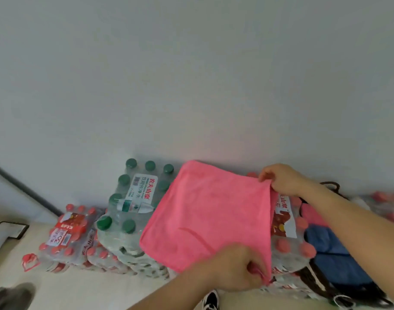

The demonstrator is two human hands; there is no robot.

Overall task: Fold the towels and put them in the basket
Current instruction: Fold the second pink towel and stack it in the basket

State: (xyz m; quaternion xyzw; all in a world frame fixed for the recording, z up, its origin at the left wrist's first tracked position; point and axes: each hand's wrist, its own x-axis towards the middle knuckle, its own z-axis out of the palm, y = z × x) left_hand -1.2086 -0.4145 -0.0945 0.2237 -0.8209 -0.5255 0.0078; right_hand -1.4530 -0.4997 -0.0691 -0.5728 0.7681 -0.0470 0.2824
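Note:
A pink towel point(209, 211) hangs spread in the air in front of me, over the packs of bottled water. My left hand point(234, 268) pinches its near right corner low down. My right hand point(281, 180) pinches its far right corner higher up. The towel's left side hangs free. At the right a dark basket point(325, 186) with a handle holds a folded pink towel point(312, 214) and folded blue towels point(334, 253); my right forearm hides part of it.
Shrink-wrapped packs of green-capped bottles point(129, 209) and red-capped bottles point(68, 238) stand on the floor against a pale wall. More red-capped packs point(290, 238) lie under the towel's right side. A shoe point(210, 300) shows at the bottom edge, another shoe point(10, 296) at the bottom left.

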